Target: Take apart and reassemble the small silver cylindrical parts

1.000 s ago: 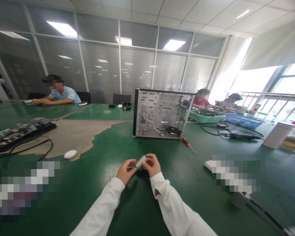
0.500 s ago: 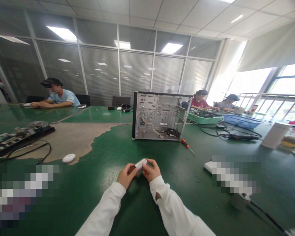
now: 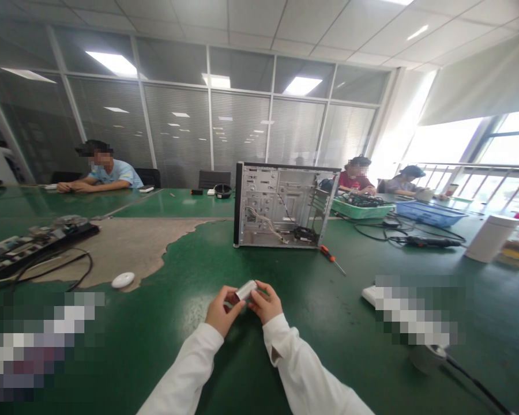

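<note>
Between my two hands is a small silver-white block (image 3: 245, 290), tilted above the green table; its exact kind cannot be made out. My left hand (image 3: 223, 309) pinches its left end between thumb and fingers. At the other end, my right hand (image 3: 267, 303) grips it the same way, fingers curled. Farther back stands an open computer case (image 3: 281, 207) with its side panel off, showing a bare metal frame, loose cables and a black part at the bottom. An orange-handled screwdriver (image 3: 332, 258) lies by the case's lower right corner.
On the left are a circuit-board assembly (image 3: 38, 242) with black cables and a white oval object (image 3: 123, 280). A green basket (image 3: 363, 211), a blue basket (image 3: 432, 216), a black corded tool (image 3: 430, 241) and a white container (image 3: 491, 239) stand right. Several people sit across the table.
The block has shifted very slightly left in my hands, both still holding it. The whole view has moved a little; nothing else has visibly changed.
</note>
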Tool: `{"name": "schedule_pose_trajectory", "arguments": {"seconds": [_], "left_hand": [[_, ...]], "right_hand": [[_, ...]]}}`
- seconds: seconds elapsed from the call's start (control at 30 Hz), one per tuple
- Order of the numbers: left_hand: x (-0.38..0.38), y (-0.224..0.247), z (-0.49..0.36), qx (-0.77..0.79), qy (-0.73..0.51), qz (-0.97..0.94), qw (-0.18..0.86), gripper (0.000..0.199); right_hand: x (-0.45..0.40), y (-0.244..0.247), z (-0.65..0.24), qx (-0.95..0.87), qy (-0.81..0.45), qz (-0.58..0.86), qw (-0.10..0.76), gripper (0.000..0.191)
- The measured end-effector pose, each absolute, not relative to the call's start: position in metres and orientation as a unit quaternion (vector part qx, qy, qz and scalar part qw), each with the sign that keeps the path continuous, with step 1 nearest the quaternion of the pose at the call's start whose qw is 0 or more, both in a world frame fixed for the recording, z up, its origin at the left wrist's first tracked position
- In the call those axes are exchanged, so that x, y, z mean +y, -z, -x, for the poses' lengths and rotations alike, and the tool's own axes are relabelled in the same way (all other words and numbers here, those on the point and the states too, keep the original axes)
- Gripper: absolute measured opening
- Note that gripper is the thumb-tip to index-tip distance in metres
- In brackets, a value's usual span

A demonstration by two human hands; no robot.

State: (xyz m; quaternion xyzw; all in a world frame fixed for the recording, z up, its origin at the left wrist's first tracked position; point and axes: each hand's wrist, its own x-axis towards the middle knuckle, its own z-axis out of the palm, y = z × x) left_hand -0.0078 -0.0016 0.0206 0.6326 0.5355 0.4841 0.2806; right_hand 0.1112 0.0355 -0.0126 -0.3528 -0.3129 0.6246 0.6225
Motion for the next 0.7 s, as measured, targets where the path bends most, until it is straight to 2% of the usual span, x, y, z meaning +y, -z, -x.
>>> {"name": "schedule_pose_trajectory", "arguments": {"seconds": [0.37,0.7], "left_hand": [[-0.001,-0.020,0.012,0.545,-0.434,-0.709,0.109,0.028],[0.003,-0.014,0.017,0.475,-0.413,-0.776,-0.046,0.024]], "right_hand": [[0.030,-0.001,-0.116,-0.274,-0.693,0.361,0.561,0.041],[0.030,0.002,-0.114,-0.279,-0.675,0.374,0.572,0.043]]}}
